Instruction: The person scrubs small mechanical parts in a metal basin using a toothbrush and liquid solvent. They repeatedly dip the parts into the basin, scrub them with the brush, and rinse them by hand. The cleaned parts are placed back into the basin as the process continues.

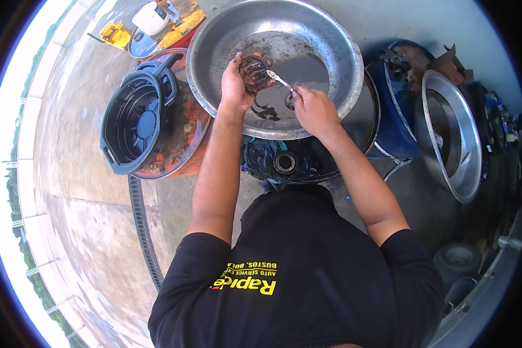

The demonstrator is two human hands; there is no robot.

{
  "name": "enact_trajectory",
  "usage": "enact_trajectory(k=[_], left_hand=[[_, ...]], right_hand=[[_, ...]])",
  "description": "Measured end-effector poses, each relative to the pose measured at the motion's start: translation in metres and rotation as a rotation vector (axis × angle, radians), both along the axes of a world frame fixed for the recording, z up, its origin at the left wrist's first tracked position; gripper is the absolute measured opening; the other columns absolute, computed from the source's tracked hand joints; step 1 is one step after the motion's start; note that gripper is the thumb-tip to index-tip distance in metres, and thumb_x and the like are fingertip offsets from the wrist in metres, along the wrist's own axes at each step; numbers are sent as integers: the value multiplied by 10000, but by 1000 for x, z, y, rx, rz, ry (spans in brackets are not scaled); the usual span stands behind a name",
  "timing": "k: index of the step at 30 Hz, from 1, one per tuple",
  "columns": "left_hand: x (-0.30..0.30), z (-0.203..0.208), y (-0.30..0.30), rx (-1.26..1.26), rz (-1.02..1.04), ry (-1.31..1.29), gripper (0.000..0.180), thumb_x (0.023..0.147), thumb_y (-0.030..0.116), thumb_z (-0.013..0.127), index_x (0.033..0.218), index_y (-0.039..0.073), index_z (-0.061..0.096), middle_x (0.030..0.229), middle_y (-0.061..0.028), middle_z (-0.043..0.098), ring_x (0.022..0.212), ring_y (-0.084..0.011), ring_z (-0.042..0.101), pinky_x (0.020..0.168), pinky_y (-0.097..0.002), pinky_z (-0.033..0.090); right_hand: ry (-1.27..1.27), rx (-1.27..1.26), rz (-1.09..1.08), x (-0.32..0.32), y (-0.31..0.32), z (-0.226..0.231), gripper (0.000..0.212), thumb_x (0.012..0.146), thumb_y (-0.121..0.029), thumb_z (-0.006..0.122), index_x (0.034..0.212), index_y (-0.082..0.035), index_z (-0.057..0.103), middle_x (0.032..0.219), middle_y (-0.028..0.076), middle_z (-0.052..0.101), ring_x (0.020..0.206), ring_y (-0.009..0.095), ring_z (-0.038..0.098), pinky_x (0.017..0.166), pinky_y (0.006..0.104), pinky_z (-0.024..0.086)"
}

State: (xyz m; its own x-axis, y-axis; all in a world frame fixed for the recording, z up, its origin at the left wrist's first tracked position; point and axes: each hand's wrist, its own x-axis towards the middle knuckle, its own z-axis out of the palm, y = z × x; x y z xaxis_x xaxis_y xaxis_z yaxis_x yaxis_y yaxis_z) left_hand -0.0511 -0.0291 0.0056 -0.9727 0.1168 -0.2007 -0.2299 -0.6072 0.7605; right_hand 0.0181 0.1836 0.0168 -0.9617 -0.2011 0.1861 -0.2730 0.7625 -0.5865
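Over the wide metal basin (347, 55), my left hand (234, 87) is wrapped round a dark, greasy ring-shaped metal part (253, 71). Its fingers look blackened. From the right, my right hand (316, 110) grips a slim light-coloured brush (281, 79), whose head is at the ring's right edge. Whether the bristles touch the metal is too small to tell. A smaller dark ring (289, 100) lies in the basin beside my right fingers, partly hidden by them. Dark liquid (310, 72) covers part of the basin's bottom.
Below the basin a round bearing-like part (285, 163) sits by a dark crumpled plastic bag (255, 155). A black drain pan (111, 139) rests on an orange drum (182, 156) at left. To the right stand a blue drum (391, 110) and a second metal basin (471, 145).
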Motion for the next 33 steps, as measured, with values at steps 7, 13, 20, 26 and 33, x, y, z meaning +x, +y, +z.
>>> enact_trajectory(k=[7, 13, 20, 26, 33], left_hand=[[8, 2, 9, -30, -30, -44, 604, 1138, 487, 332, 1321, 6, 646, 1158, -203, 740, 1038, -360, 734, 822, -525, 605], [5, -8, -4, 4, -94, -33, 636, 1138, 496, 297, 1319, -6, 641, 1196, -204, 729, 1063, -355, 723, 781, -473, 567], [10, -4, -3, 220, -89, -89, 646, 1109, 455, 300, 1409, -39, 589, 1337, -275, 667, 1190, -453, 676, 886, -494, 568], [11, -11, -6, 208, -77, -31, 625, 1106, 479, 308, 1468, 41, 569, 1436, -288, 620, 1197, -455, 672, 885, -474, 568], [2, -17, 1, 27, -127, 22, 620, 1118, 481, 275, 1427, 52, 597, 1301, -231, 706, 1091, -359, 713, 865, -429, 577]], right_hand=[[39, -52, -25, -18, 1, -4, 290, 1059, -236, 537, 1184, -39, 709, 982, 247, 748, 912, 473, 719, 808, 581, 572], [-17, 105, -138, -38, 3, -2, 310, 1071, -239, 503, 1216, -60, 710, 1064, 213, 772, 970, 418, 753, 852, 546, 600], [-411, 734, -11, -86, 41, -50, 321, 1020, -172, 520, 1205, -25, 738, 1155, 192, 781, 1077, 391, 753, 940, 509, 592], [-286, 267, -115, -65, 33, 0, 313, 1042, -234, 543, 1214, -51, 728, 1113, 226, 770, 1050, 432, 738, 918, 539, 582], [50, 47, 20, -24, -2, 0, 266, 1051, -208, 544, 1199, -35, 681, 953, 230, 756, 906, 457, 730, 812, 578, 574]])
